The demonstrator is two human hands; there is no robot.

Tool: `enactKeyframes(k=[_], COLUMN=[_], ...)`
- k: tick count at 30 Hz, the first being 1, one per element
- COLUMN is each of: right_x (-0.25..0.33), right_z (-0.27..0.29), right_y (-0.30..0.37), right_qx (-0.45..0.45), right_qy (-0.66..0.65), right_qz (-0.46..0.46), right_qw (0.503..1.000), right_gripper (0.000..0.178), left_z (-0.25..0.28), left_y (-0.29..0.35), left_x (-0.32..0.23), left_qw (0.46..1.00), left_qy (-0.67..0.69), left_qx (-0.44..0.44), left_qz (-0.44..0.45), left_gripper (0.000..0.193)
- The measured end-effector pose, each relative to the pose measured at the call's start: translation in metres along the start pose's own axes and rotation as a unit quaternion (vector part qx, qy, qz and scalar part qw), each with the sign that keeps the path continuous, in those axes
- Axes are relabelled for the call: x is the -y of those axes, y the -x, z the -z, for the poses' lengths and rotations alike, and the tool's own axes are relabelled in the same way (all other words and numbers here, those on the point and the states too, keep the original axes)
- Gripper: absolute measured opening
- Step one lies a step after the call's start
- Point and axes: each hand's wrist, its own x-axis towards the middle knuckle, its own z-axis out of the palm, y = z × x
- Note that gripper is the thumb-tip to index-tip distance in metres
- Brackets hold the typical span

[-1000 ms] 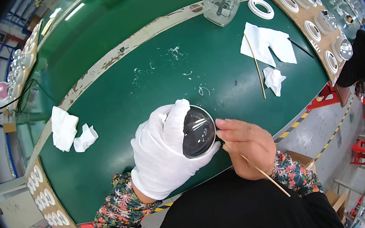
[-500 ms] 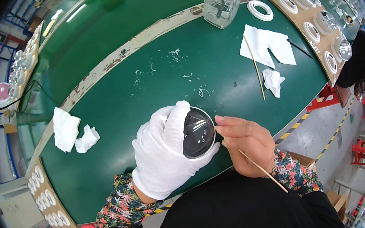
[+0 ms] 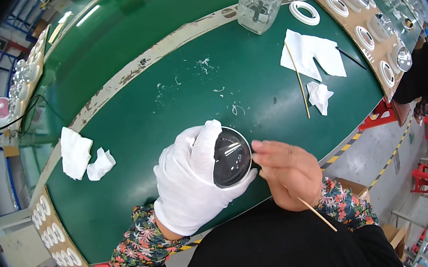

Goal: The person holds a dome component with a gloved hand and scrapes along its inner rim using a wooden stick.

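My left hand (image 3: 185, 181), in a white cloth glove, grips a clear dome cover (image 3: 231, 158) with a thin white rim. The dome looks dark inside and carries bright reflections. Gloved fingers hide its left side. At the dome's right edge is my bare right hand (image 3: 289, 169), its fingertips close to the rim; whether they touch it I cannot tell. A thin wooden stick (image 3: 318, 215) is held in this hand and slants down from below the palm toward my black top. The stick's other end is hidden by the hand.
White shavings (image 3: 205, 67) litter the green table beyond the dome. White cloths (image 3: 76, 152) lie left; more cloth (image 3: 307, 51), another stick (image 3: 297, 79) and a dark thin tool (image 3: 351, 58) lie right. A glass pump jar (image 3: 260, 7), white ring (image 3: 304, 13) and cardboard tray of domes (image 3: 348, 18) stand behind.
My right fingers have tilted slightly, and the stick in that hand shows a shorter length below the palm. The dome and my left hand have barely moved.
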Motion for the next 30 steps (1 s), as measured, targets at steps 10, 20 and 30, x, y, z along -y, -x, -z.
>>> enactKeyframes(k=[10,20,30], right_x=[-0.001,-0.002,-0.006], right_z=[0.001,-0.001,-0.003], right_y=[0.002,0.001,-0.001], right_qx=[-0.002,0.0,-0.036], right_qy=[-0.006,-0.012,-0.063], right_qz=[0.0,0.013,-0.113], right_qw=[1.0,1.0,0.991], right_gripper=[0.021,0.021,0.013], left_z=[-0.003,-0.002,-0.002], left_y=[0.0,0.001,0.0], left_x=[0.001,0.001,0.009], left_qw=[1.0,1.0,0.999], left_qy=[0.018,0.002,0.025], left_qx=[-0.009,-0.008,0.0], left_qz=[-0.005,-0.003,-0.029], left_gripper=[0.088,0.087,0.088])
